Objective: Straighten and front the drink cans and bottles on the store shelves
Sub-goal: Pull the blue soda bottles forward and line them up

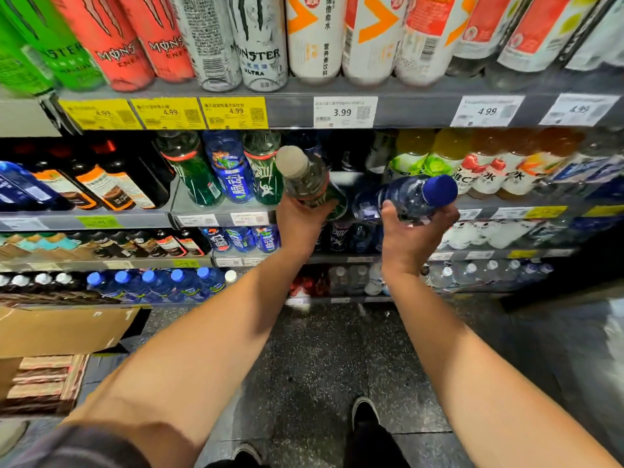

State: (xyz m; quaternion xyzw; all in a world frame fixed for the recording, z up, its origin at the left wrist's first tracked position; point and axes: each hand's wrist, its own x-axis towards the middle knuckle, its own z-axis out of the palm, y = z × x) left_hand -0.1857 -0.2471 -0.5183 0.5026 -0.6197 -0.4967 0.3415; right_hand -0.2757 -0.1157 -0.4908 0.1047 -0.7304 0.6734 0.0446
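Fronting is half done, I judge: left hand (pixel 301 220) grips green bottle (pixel 305 179), right hand (pixel 410 231) grips blue bottle (pixel 410 197), both off the shelf (pixel 216 214).

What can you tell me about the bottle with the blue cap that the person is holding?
The blue-capped bottle is see-through blue plastic with a round, dark blue screw cap. It is tipped over nearly sideways, its cap pointing right and a little up. The right hand grips it from below, with the thumb on its near side and the fingers curled round the part near the cap. It is held in front of the second shelf, beside the grey-capped bottle in the other hand. Its label is too blurred to read.
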